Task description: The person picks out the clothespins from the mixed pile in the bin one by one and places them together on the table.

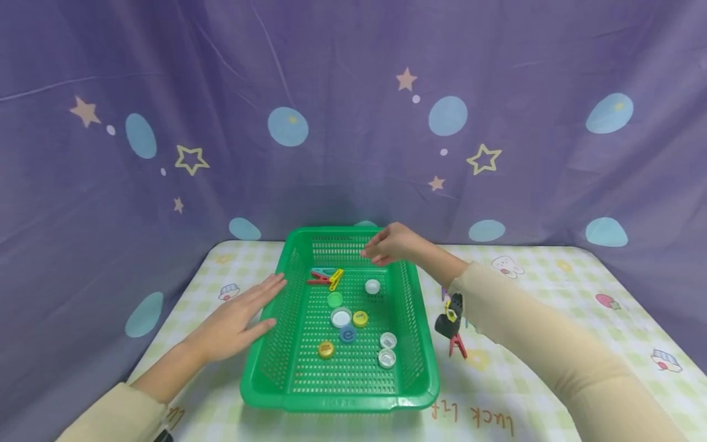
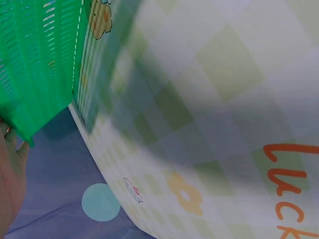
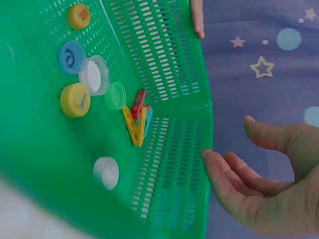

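A green plastic basket (image 1: 341, 402) stands on the table, with clothespins and bottle caps inside. My left hand (image 1: 243, 316) rests at its left rim, fingers straight. Over the far right corner hovers my right hand (image 1: 391, 244); in the right wrist view its thumb (image 3: 269, 134) is apart from the loosely bent fingers, with nothing between them. Red, blue and yellow clothespins (image 1: 336, 279) lie together at the far left of the basket. Among the caps are a white cap (image 1: 372, 286), a green cap (image 1: 335, 299), a blue cap (image 1: 348, 334) and a gold cap (image 1: 326, 350).
Right of the basket, a red clothespin (image 1: 457, 347) lies on the checked tablecloth (image 1: 530, 294), near others partly hidden by the right sleeve (image 1: 530, 331) and wrist gear. A purple patterned curtain (image 1: 353, 172) hangs behind the table.
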The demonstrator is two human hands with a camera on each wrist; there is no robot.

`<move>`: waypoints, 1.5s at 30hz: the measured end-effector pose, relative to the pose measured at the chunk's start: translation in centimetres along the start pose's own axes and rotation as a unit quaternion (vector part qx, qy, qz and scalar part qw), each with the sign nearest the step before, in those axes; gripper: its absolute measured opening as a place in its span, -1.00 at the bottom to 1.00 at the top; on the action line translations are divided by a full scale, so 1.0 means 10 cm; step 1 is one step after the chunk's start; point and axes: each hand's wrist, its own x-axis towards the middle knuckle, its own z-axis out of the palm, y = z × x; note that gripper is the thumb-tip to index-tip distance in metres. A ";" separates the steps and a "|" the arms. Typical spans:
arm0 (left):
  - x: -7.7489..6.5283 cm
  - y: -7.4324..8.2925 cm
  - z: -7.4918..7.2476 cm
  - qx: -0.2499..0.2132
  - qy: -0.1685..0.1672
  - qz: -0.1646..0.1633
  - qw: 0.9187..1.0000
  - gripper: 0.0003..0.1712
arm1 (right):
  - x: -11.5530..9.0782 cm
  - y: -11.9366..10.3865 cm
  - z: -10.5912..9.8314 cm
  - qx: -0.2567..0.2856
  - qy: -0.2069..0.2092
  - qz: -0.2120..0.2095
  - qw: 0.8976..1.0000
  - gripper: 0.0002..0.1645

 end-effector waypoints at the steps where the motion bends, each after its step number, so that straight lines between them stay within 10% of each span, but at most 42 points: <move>1: 0.00 0.00 0.00 0.000 -0.001 -0.001 1.000 -0.23 | 0.05 -0.04 0.04 0.002 -0.002 0.006 1.000 -0.63; 29: -0.01 -0.01 -0.01 -0.002 -0.006 -0.001 1.000 -0.24 | 0.83 -0.02 0.80 -0.028 0.112 0.105 0.988 0.27; 45: -0.03 0.00 -0.01 0.000 -0.001 0.001 1.000 -0.24 | 0.94 0.16 0.98 -0.172 0.123 0.031 0.977 -0.49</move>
